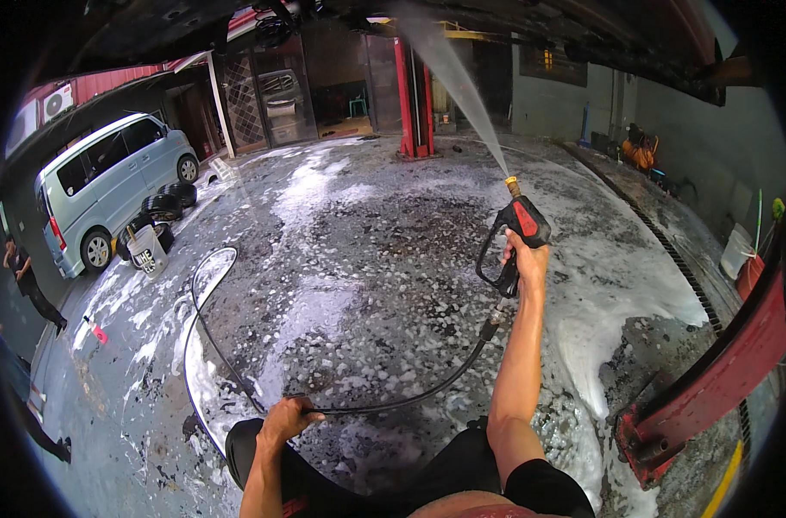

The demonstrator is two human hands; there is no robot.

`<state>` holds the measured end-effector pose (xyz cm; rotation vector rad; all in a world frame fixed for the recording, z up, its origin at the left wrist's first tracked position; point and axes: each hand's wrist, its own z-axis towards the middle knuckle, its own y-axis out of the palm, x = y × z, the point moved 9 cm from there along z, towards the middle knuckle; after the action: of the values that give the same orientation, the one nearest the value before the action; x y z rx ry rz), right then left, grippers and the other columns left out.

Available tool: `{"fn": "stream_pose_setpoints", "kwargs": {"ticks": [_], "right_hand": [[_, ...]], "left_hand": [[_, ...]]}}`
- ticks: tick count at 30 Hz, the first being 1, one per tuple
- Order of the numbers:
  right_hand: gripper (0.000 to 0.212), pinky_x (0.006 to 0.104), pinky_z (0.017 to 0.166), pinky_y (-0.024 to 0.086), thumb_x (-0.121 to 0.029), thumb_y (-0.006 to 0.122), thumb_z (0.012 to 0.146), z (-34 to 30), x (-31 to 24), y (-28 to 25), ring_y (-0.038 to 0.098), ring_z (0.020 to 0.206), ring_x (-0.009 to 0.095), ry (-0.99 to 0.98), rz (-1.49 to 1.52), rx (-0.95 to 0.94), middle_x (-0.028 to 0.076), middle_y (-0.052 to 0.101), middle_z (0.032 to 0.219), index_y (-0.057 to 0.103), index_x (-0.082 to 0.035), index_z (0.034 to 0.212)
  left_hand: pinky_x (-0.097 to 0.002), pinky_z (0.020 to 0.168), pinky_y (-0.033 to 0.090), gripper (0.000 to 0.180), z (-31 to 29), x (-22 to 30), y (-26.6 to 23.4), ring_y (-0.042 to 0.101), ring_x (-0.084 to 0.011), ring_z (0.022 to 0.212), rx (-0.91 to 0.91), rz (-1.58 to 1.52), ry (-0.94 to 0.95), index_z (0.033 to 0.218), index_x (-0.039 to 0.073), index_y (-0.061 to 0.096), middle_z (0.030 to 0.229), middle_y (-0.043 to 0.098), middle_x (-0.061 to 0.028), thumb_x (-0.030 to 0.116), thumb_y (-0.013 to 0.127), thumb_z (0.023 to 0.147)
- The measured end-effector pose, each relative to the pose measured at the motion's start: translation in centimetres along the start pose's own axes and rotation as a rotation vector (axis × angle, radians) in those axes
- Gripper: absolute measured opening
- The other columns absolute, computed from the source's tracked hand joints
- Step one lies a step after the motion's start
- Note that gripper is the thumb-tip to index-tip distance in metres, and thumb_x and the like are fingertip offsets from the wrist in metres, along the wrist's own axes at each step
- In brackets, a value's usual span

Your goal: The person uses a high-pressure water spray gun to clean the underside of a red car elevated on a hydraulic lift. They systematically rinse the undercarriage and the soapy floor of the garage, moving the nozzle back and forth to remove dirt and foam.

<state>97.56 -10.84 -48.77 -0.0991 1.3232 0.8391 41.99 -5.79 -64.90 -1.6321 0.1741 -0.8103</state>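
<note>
The fingers of the right hand [529, 257] grasp a black-and-red spray gun [538, 226], those of the left hand [284, 420] its black hose [350, 411]; the gun is held out over the foamy floor [402, 319], jetting water [469, 108] upward.

The grey floor [255, 302] carries white foam [302, 194] and black tires [163, 208].

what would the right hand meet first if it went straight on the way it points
Probably the dark structure overhead, where the spray gun in the right hand aims; depth is hard to judge here.
</note>
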Motion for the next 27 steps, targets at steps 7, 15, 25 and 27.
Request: {"fn": "stream_pose_setpoints", "kwargs": {"ticks": [7,15,25,27], "right_hand": [[0.013,0.0306,0.043,0.047,-0.007,0.073,0.083,1.1,2.4,-0.8,0.055,0.05,0.014,0.039,0.066,-0.037,0.005,0.059,0.065,0.064,0.001,0.089],[0.031,0.0347,0.07,0.054,-0.026,0.067,0.092,5.1,7.6,-4.8,0.065,0.085,0.02,0.116,-0.042,-0.056,0.008,0.068,0.1,0.068,-0.004,0.114],[0.031,0.0343,0.072,0.052,-0.026,0.066,0.092,4.6,3.1,0.3,0.063,0.084,0.019,0.031,-0.339,0.129,0.008,0.068,0.098,0.069,-0.004,0.114],[0.031,0.0345,0.072,0.052,-0.026,0.066,0.092,4.8,2.8,0.8,0.063,0.084,0.02,0.023,-0.353,0.141,0.008,0.068,0.098,0.069,-0.004,0.114]], "left_hand": [[-0.0458,0.072,0.052,0.042,0.8,-0.3,0.7,0.068,-0.0373,0.084,-0.016,-0.003,0.032,0.09,0.007,0.072,0.083,0.07,-0.0157,0.047,0.075,0.079],[-0.0498,0.072,0.051,0.057,0.4,0.2,0.7,0.066,-0.0398,0.086,-0.059,0.097,-0.023,0.086,0.003,0.071,0.084,0.068,-0.018,0.059,0.067,0.081],[-0.0515,0.073,0.052,0.049,-0.9,0.3,-0.5,0.067,-0.0418,0.087,-0.008,0.055,-0.07,0.091,0.002,0.068,0.086,0.069,-0.0179,0.05,0.072,0.081],[-0.0513,0.073,0.052,0.049,-0.9,0.0,-0.6,0.067,-0.0419,0.087,-0.019,0.046,-0.087,0.09,0.002,0.068,0.086,0.069,-0.0178,0.05,0.072,0.08]]}}
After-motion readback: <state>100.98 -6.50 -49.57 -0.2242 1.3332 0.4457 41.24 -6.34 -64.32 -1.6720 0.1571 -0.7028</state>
